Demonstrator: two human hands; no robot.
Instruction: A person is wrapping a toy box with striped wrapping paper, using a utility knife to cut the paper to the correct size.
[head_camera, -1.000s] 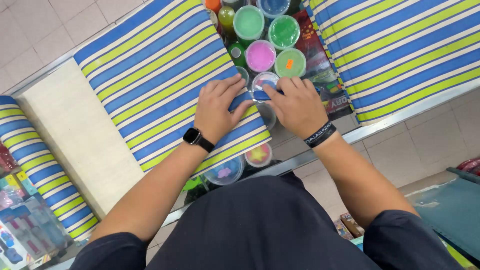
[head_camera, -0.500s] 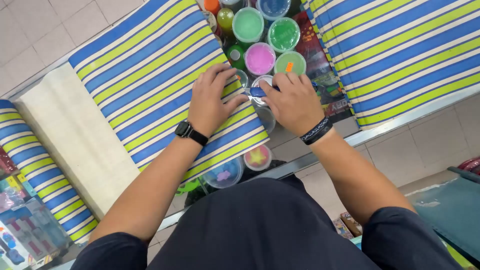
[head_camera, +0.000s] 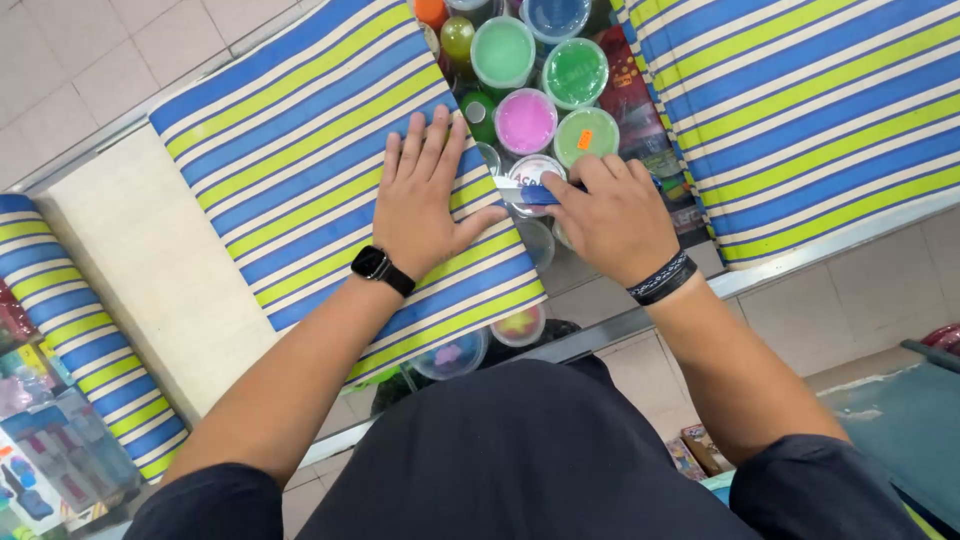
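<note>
While the right hand (head_camera: 618, 220) pinches its fingertips (head_camera: 556, 192) together on a small blue-and-white strip (head_camera: 522, 190), the left hand (head_camera: 425, 195) lies flat, fingers spread, on the striped mat (head_camera: 300, 150). That strip runs crosswise, left to right, its free end reaching to the left thumb, right at the mat's edge, so both hands are on it, the right one gripping. Just beyond sit round tubs: a pink tub (head_camera: 526, 121), a green tub (head_camera: 575, 72), and a pale green tub with an orange sticker (head_camera: 586, 134), crowding the gap. A second striped mat (head_camera: 800, 110) flanks the right side.
</note>
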